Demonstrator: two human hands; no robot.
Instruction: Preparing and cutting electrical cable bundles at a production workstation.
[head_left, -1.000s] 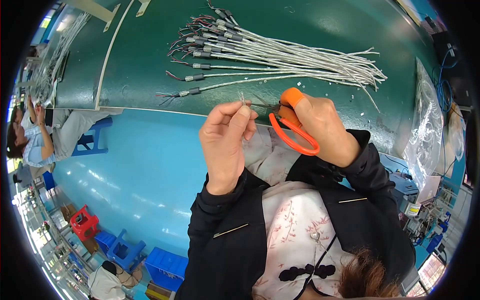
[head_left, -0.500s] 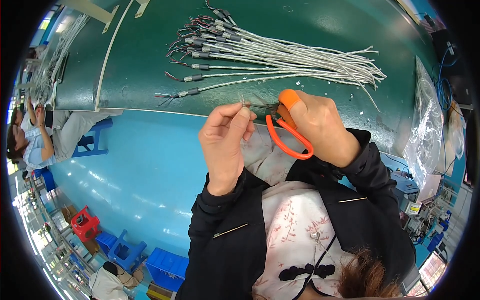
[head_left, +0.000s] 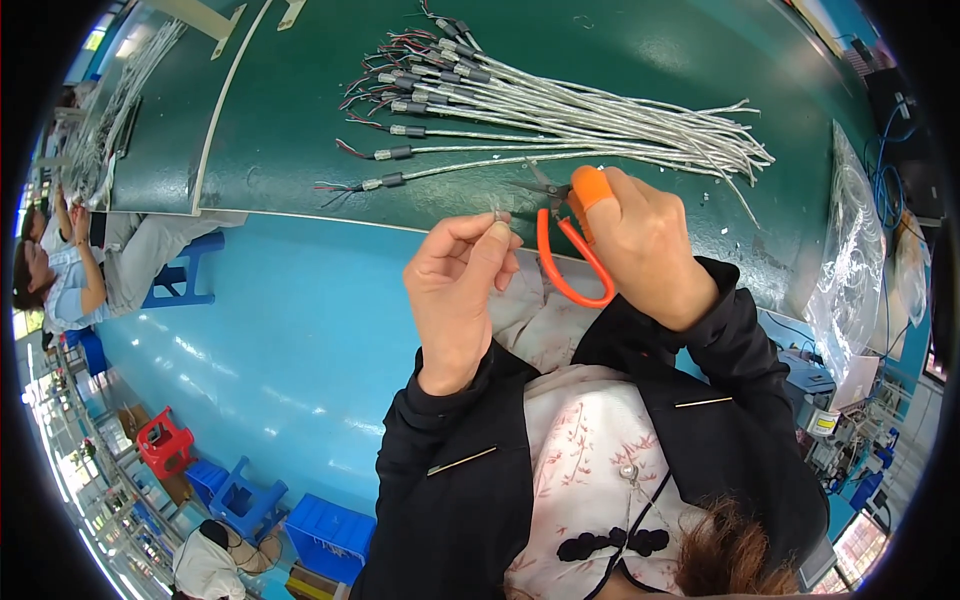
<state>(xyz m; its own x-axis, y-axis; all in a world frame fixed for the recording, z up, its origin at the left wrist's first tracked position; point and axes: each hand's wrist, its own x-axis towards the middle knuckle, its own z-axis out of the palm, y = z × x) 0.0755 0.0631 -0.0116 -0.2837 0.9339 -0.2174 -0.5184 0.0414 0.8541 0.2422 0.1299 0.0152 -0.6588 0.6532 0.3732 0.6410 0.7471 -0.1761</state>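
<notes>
1. The left hand (head_left: pixel 455 290) is raised just below the near edge of the green worktop (head_left: pixel 280 110), at the centre of the view. Its thumb and forefinger are pressed together, pinching the end of a thin pale wire piece (head_left: pixel 497 208) that is too small to make out clearly.
2. The right hand (head_left: pixel 645 245), at about 3 o'clock from the left hand, is closed around the orange loop handle of a pair of scissors (head_left: pixel 562 240). An orange finger cot (head_left: pixel 590 185) covers one fingertip.
3. The dark scissor blades point toward 10 o'clock, and their tips lie just beside the pinched wire piece. Whether the blades touch it cannot be told.
4. A bundle of silvery cables (head_left: pixel 580 120) lies on the worktop at 12 o'clock from the hands. The cables fan out, with dark sleeves and red and black wire ends toward 10 o'clock, and bare ends toward 3 o'clock.
5. A clear plastic bag (head_left: pixel 850 260) hangs at the worktop's edge at 3 o'clock.
6. Another person (head_left: pixel 60 275) sits at 9 o'clock, well apart, beside a blue stool (head_left: pixel 185 275). A red stool (head_left: pixel 160 445) stands on the blue floor (head_left: pixel 290 340) at 8 o'clock.
</notes>
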